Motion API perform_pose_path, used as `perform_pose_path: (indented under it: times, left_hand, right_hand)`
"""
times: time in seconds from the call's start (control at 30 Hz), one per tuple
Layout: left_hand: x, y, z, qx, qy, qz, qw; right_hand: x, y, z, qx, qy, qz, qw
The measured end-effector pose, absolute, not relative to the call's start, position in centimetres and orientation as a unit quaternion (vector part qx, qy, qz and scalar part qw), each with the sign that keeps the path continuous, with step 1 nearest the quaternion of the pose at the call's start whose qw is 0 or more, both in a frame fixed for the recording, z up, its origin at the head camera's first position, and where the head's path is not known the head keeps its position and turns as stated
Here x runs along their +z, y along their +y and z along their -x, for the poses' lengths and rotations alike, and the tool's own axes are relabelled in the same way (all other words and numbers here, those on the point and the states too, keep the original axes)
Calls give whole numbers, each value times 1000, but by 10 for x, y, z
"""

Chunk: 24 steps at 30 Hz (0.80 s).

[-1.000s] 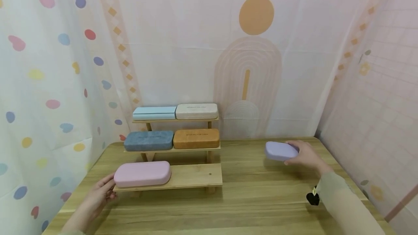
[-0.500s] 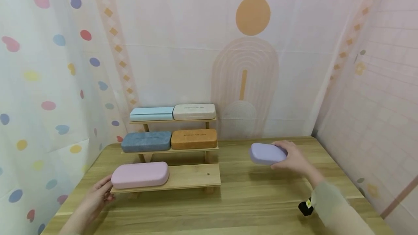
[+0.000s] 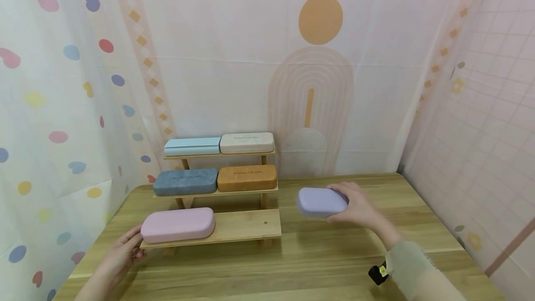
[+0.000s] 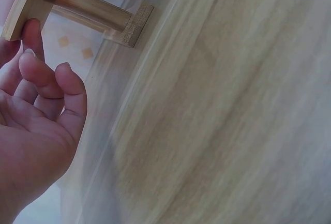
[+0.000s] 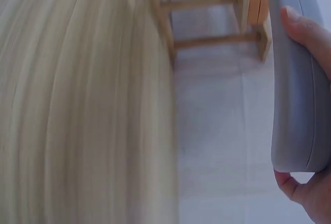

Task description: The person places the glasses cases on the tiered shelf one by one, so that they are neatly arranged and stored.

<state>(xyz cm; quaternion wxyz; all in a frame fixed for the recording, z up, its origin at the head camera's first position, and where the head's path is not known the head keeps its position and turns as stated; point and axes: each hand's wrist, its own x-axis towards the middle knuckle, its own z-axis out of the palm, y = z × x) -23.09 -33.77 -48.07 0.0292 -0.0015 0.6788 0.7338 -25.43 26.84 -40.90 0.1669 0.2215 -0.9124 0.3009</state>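
Note:
My right hand [image 3: 356, 206] grips the right end of a lavender glasses case [image 3: 319, 202], held above the table to the right of a three-tier wooden stand [image 3: 246, 224]. In the right wrist view the thumb lies along the lavender case [image 5: 292, 100]. My left hand [image 3: 121, 254] holds the left end of the stand's bottom tier; the left wrist view shows a fingertip under the board's end [image 4: 31, 6], the other fingers curled below. A pink glasses case [image 3: 177, 225] lies on the left half of that tier, close to the left fingers. Its right half is bare wood.
Blue [image 3: 185, 181] and orange-brown [image 3: 247, 178] glasses cases sit on the middle tier. Light blue [image 3: 192, 146] and beige [image 3: 247, 143] ones stand on the top tier. A black object [image 3: 377, 274] shows beneath my right wrist. Patterned curtains [image 3: 234, 82] surround the wooden table [image 3: 326, 264].
My right hand has moved left with the lavender glasses case, closer to the stand. My left hand stays at the bottom tier's end. The head view has shifted slightly.

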Motion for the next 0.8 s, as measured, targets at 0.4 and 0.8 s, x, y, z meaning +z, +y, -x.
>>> perform_pose_path:
  times: [0.4,0.8]
  left_hand:
    - [-481,-338,231,732,681,7,29]
    - [-479,-337,231,723,690,14,33]
  right_hand:
    - [-388,200,249,272,-918,-239,161]
    - [-385,132,253,253,-926,-260,109]
